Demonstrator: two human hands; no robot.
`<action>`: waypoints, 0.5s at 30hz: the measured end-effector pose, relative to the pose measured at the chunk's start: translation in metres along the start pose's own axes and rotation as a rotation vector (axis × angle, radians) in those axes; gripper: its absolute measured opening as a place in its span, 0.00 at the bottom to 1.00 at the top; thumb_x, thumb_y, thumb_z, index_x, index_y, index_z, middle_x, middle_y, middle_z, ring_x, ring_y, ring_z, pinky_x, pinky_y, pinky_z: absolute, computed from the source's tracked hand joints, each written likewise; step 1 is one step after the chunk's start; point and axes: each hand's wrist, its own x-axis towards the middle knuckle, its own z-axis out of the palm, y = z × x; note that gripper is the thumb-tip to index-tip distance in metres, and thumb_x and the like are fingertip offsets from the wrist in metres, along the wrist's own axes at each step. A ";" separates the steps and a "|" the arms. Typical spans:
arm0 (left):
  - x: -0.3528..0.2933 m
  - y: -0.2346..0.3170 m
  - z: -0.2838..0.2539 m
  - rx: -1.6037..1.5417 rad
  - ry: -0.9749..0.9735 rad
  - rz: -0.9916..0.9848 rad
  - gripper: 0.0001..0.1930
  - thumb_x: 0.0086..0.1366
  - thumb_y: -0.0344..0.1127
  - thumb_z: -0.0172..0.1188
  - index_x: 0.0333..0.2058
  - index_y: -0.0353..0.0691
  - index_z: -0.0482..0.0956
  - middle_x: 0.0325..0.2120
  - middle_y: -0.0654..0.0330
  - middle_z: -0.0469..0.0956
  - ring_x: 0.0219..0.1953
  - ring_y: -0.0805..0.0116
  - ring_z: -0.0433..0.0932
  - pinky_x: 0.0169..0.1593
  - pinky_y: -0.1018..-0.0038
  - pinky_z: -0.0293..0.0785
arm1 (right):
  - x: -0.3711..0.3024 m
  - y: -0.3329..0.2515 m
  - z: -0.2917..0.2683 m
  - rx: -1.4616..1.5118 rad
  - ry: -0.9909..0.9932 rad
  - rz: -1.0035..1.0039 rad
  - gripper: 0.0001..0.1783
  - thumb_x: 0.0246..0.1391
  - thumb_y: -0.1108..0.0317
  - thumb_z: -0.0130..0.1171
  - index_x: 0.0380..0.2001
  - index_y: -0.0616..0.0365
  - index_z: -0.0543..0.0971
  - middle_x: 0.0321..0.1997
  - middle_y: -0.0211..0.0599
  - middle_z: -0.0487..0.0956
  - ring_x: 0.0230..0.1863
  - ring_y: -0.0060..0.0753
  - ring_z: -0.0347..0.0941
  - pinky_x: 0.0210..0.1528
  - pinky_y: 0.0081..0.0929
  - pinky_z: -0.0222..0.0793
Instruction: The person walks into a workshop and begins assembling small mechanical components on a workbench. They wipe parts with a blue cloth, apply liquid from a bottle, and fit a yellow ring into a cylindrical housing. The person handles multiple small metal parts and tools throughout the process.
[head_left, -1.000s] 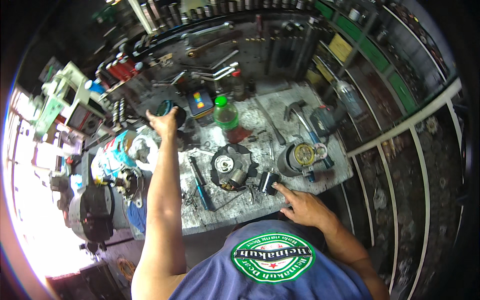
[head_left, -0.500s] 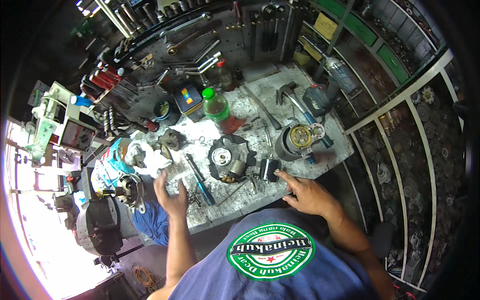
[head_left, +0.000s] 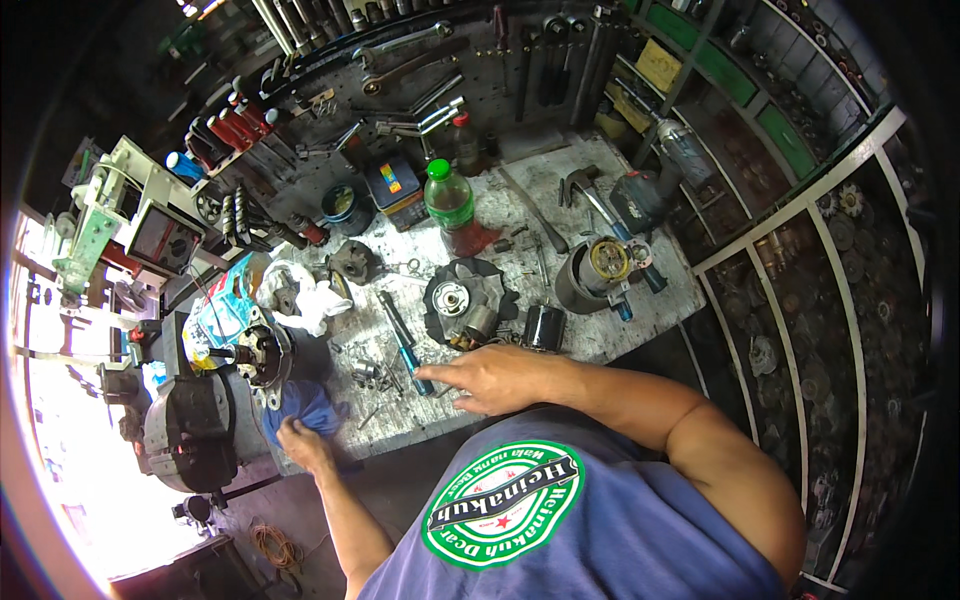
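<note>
Hands are split across the near edge of the counter (head_left: 560,170), and the black finned housing (head_left: 462,298) in its middle serves as the landmark. The right hand (head_left: 497,378) lies just below that housing, palm down, index finger stretched left until its tip meets the lower end of the blue-handled screwdriver (head_left: 402,343). That grip is loose and spread, closed on nothing yet. The screwdriver lies slanted to the lower left of the housing, with small loose metal parts (head_left: 368,372) just beside it. The left hand (head_left: 301,443) sits well to the lower left of the housing, at the counter's front corner, its fingers resting on a blue cloth (head_left: 303,405); whether they pinch the cloth or merely touch it I cannot tell.

By the look of it, the step in hand is reaching for the screwdriver. The next move would call for curling the fingers round its handle and lifting it without scattering the small parts alongside.

Right of the housing stand a small black cylinder (head_left: 545,326) and a grey motor body (head_left: 592,272). Above the housing stands a green bottle (head_left: 448,205).
</note>
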 end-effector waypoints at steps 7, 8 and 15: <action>0.010 -0.014 -0.104 -0.812 0.421 -0.331 0.25 0.86 0.45 0.52 0.59 0.23 0.78 0.56 0.39 0.83 0.57 0.48 0.83 0.65 0.56 0.76 | 0.026 -0.007 0.018 0.405 -0.092 0.071 0.41 0.67 0.56 0.69 0.78 0.55 0.69 0.48 0.51 0.88 0.50 0.52 0.86 0.55 0.46 0.81; -0.001 -0.002 -0.124 -1.078 0.347 -0.285 0.24 0.85 0.46 0.55 0.58 0.25 0.78 0.54 0.42 0.83 0.54 0.49 0.82 0.63 0.56 0.78 | 0.031 -0.008 0.022 0.460 -0.093 0.073 0.39 0.71 0.50 0.67 0.78 0.53 0.70 0.53 0.46 0.88 0.51 0.48 0.86 0.55 0.45 0.81; -0.118 0.135 -0.196 -0.890 -0.292 0.412 0.36 0.71 0.50 0.72 0.68 0.32 0.74 0.73 0.42 0.70 0.77 0.46 0.66 0.79 0.50 0.57 | 0.096 -0.033 0.104 1.511 -0.426 0.275 0.44 0.72 0.27 0.49 0.70 0.55 0.77 0.69 0.40 0.81 0.66 0.51 0.78 0.70 0.56 0.73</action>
